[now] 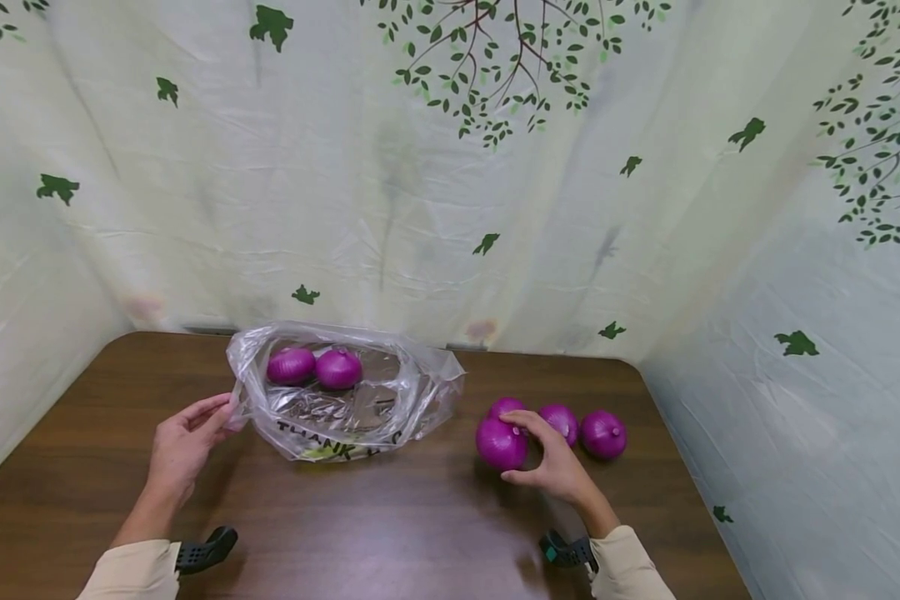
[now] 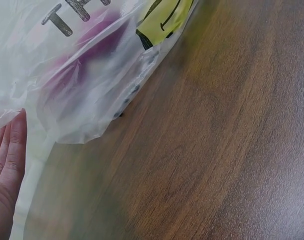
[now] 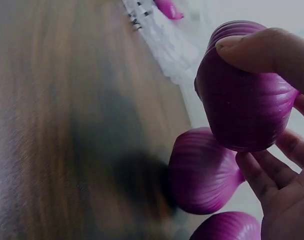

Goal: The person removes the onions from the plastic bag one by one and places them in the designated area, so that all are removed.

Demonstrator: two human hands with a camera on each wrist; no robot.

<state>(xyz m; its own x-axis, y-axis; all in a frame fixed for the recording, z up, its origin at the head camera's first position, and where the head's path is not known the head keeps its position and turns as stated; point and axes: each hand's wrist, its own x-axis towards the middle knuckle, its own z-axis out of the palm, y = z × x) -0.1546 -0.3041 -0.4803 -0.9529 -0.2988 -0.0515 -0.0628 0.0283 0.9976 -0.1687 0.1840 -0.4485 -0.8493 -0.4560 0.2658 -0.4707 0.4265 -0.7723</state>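
Observation:
In the head view my right hand [image 1: 551,462] holds a red onion [image 1: 500,445] between thumb and fingers, in front of three more onions on the table. The right wrist view shows the same held onion [image 3: 247,95] above another onion [image 3: 204,172], with the thumb across one side and fingertips on the other. My left hand [image 1: 187,442] pinches the left edge of a clear plastic bag [image 1: 435,375], whose mouth gapes upward. Two onions [image 1: 337,368] lie inside it, side by side. Up close in the left wrist view, the bag [image 2: 77,127] shows dark lettering and a yellow print.
The brown wooden table [image 1: 390,533] reaches back to a pale curtain [image 1: 330,167] printed with green leaves, which also hangs at both sides. On the right, an onion [image 1: 603,434] sits near the table's side edge. Dark bands circle both wrists.

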